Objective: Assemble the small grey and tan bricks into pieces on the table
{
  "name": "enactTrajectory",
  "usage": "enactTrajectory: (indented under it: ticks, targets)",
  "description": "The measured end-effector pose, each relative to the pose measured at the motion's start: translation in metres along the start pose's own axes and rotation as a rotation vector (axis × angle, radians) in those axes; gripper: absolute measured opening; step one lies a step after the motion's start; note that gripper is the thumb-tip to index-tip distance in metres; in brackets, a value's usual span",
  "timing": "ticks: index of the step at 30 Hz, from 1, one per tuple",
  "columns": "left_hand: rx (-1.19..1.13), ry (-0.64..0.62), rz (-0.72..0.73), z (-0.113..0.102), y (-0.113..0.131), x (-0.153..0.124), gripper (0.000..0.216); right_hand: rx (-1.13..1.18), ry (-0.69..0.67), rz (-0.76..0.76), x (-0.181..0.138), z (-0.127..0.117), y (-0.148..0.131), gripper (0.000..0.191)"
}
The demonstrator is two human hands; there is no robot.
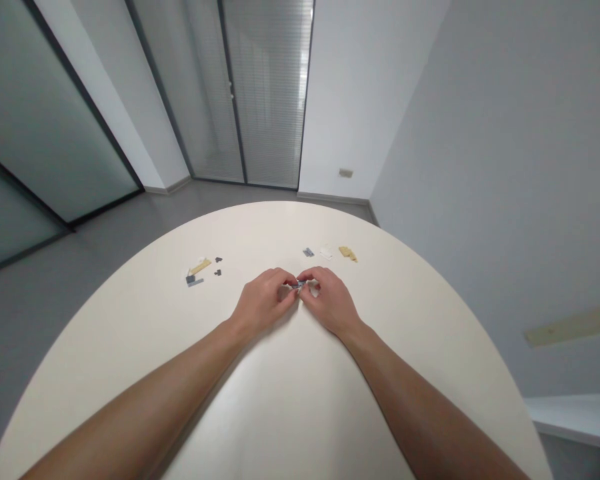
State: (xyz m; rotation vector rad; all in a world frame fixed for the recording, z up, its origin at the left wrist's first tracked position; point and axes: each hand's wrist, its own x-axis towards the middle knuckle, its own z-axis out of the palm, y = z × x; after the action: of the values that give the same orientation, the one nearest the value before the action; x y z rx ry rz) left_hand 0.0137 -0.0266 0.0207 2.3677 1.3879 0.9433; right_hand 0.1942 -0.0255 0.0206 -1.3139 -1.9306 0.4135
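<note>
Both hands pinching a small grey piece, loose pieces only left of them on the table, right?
Not only left: the head view shows a second group of loose pieces, with tan plates, to the right too. The left hand and right hand do pinch the small grey piece.

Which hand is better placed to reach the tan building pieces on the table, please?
Probably the right hand. It sits closer to the tan building pieces than the left hand does. However, both hands pinch a small grey piece together, so it would likely need to let go first.
</note>
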Motion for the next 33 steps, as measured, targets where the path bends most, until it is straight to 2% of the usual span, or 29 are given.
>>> enactTrajectory:
  ticks: [19,33]
  targets:
    - [-0.003,0.031,-0.108,-0.0008,0.0005,0.0001,0.012,0.027,0.004,-0.030,-0.0018,0.0008,0.0018,0.014]
    - [-0.008,0.007,-0.089,-0.0007,0.0008,0.0007,0.014,0.005,-0.001,-0.024,-0.0011,0.0004,-0.0002,0.017]
